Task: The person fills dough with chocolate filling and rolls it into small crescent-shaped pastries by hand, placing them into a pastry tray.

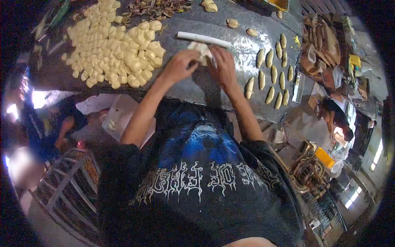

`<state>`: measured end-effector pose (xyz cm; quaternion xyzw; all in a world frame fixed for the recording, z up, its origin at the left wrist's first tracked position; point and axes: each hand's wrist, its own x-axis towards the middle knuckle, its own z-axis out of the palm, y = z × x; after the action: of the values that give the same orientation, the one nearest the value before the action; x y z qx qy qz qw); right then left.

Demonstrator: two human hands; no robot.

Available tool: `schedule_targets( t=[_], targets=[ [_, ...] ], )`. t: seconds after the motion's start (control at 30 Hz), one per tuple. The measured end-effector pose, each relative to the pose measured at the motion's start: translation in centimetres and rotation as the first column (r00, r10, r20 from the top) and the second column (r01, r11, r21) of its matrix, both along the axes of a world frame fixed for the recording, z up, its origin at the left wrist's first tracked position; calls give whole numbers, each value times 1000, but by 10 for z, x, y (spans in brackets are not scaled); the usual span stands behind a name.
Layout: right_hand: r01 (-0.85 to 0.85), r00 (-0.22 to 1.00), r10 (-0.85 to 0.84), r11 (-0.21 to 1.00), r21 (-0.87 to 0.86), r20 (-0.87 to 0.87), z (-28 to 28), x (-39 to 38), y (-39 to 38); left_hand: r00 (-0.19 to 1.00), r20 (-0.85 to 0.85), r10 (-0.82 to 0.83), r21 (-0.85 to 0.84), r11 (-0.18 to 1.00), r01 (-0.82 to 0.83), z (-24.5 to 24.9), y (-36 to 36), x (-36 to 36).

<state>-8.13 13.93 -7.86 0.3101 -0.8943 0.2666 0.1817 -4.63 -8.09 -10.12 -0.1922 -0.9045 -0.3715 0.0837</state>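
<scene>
A flattened piece of pale dough [201,50] is at the table's near middle, between my two hands. My left hand [181,65] is curled, its fingertips pinching the dough's left edge. From the other side, my right hand [223,65] has its fingers bent over the right edge of the same piece. Just beyond the dough lies a white rolling pin [204,39], touched by neither hand as far as I can see. My fingers cover part of the dough's edges.
Many dough balls [119,53] are heaped at left on the dark table [177,88]. Shaped dough rolls [274,74] lie in rows at right. Dry leaf-like scraps [152,9] lie at the back. One person [335,119] is at far right, another [61,123] at left near a metal rack [68,181].
</scene>
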Motion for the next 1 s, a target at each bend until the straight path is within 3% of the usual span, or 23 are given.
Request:
schedule_targets(
  t=[0.07, 0.2, 0.27, 0.37, 0.53, 0.57, 0.67, 0.7, 0.83, 0.9, 1.0],
  targets=[
    [-101, 993, 101, 995, -6, 57, -24, 13, 7, 998, -65, -27, -13, 1000, 26, -26, 7, 27],
    [-239, 957, 248, 968, -78, 150, -32, 27, 6, 997, -49, 68, -17, 998, -69, -24, 13, 31],
    [-231, 960, 242, 969, -88, 140, -33, 26, 6, 996, -76, 47, 4, 999, -46, -28, 9, 22],
    [-168, 979, 182, 976, -138, 89, -34, 11, 5, 986, -151, -68, -173, 984, 42, -45, -10, 10],
    [53, 998, -51, 998, -43, 47, -24, -12, -8, 982, -38, 185, 88, 979, -181, -13, -3, -13],
    [98, 986, -94, 995, -24, 138, -30, -11, -9, 976, 9, 218, 122, 968, -218, -6, 0, -10],
    [16, 954, 35, 986, -169, 298, -26, 16, -13, 977, 126, 170, 130, 974, -187, -1, 19, 17],
    [-26, 920, 86, 987, -160, 383, -26, 32, -16, 979, 131, 156, 88, 982, -168, -2, 30, 26],
    [-26, 897, -52, 985, 169, 438, -31, 50, -24, 980, 153, 126, -45, 992, -120, -9, 50, 42],
    [-40, 916, -55, 973, 227, 397, -36, 32, -23, 981, 142, 131, -133, 985, -112, -7, 44, 30],
    [8, 907, -118, 965, 262, 404, -31, -6, -32, 959, 196, 202, -108, 977, -184, -3, 43, 0]
  ],
)
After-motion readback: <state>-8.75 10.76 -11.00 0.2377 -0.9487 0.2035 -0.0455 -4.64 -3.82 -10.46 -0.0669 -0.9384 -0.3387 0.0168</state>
